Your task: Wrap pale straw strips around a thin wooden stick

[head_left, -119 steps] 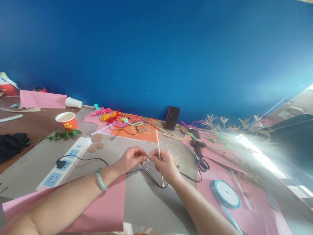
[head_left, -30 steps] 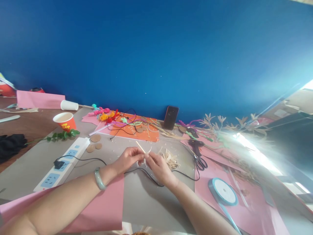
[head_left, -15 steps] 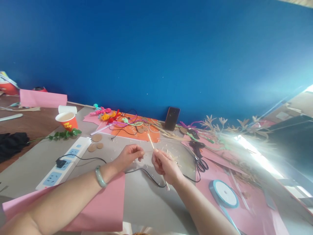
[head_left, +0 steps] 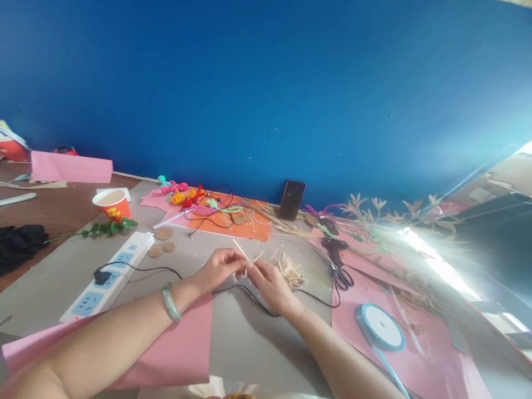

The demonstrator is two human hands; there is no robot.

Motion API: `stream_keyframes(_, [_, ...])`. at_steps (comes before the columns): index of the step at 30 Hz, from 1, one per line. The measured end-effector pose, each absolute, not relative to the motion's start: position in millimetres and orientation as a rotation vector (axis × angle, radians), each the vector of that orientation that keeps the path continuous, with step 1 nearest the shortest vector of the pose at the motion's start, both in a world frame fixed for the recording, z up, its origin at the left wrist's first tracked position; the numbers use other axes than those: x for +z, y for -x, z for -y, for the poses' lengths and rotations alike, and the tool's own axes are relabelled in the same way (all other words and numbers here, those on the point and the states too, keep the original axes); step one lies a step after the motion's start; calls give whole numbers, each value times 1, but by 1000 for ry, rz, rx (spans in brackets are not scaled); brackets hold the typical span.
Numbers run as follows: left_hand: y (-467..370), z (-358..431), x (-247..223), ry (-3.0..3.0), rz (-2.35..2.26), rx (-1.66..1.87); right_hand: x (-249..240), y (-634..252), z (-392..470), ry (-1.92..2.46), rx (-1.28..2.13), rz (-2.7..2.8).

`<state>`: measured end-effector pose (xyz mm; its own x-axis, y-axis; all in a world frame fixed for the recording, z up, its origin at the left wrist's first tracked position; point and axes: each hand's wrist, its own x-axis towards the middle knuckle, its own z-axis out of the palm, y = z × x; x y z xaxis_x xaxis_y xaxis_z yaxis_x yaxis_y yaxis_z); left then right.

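My left hand [head_left: 224, 269], with a jade-green bangle on the wrist, is closed in a pinch at the middle of the table. Its fingertips meet those of my right hand [head_left: 271, 284], also pinched. From between them a thin pale stick [head_left: 240, 249] slants up to the left. A narrow curled pale strip [head_left: 258, 256] shows above the right fingertips. The fingers hide the lower part of the stick. Just beyond the right hand lies a heap of pale shredded strips [head_left: 288, 270].
To the left lie a white power strip [head_left: 108, 277], a red paper cup [head_left: 113, 206] and a leafy sprig [head_left: 110, 227]. A phone [head_left: 292, 199] leans against the blue wall. On the right are a glue gun [head_left: 334, 247], scissors [head_left: 343, 278] and a ribbon spool [head_left: 381, 327].
My right hand has moved left to meet the left hand, bringing the stick along. The pale heap it partly covered now shows. The left hand has barely moved.
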<state>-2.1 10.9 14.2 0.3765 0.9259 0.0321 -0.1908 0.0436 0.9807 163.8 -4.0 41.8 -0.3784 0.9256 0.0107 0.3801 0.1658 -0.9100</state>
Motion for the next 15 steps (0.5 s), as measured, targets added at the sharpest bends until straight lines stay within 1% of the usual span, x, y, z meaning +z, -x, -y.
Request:
stream_keyframes(3, [2,-10,15,-1237,-790,992,38,-165,3,1246,1153,1859])
stream_keyframes(5, [3,-10,15,-1254,-786,997,39,-165,3,1250,1193,1827])
stream_keyframes(11, [6,-12,16,-1288,-822,1016,49,-163,7,1223,1571,1514])
stream_keyframes(15, [8,-14,18,-1263,-856,1056,54,-169,4,1152,1708,1253])
